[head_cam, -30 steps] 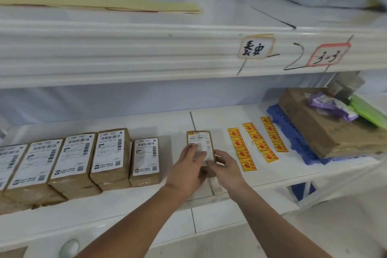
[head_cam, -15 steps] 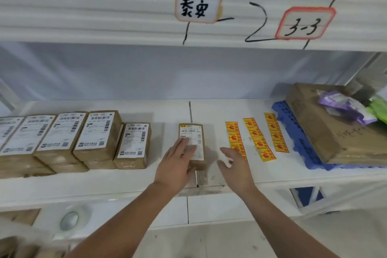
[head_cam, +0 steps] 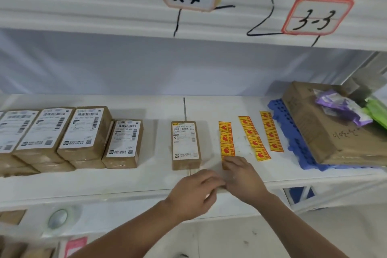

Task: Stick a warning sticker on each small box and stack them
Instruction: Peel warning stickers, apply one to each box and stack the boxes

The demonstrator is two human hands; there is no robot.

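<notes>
A small brown box (head_cam: 186, 144) with a white shipping label lies alone mid-shelf. To its right lie three strips of yellow-and-red warning stickers (head_cam: 253, 138). My right hand (head_cam: 243, 176) covers the near end of the leftmost strip (head_cam: 226, 139), and its curled fingertips pinch the last sticker there. My left hand (head_cam: 194, 190) hovers at the shelf's front edge. Its fingers are loosely bent, touch the right hand and hold nothing that I can see. Neither hand touches the box. Left of it stand several more labelled boxes (head_cam: 123, 142), some stacked two high.
A large cardboard carton (head_cam: 318, 132) lies on a blue plastic pallet (head_cam: 293, 142) at the right, with plastic bags (head_cam: 343, 107) on top. The upper shelf board (head_cam: 104, 6) overhangs and carries handwritten labels. On the lower level at the left lies a tape roll (head_cam: 58, 218).
Both hands have left the single box. My right hand moved right onto the near end of the leftmost sticker strip and my left hand followed to beside it. The camera tilted down.
</notes>
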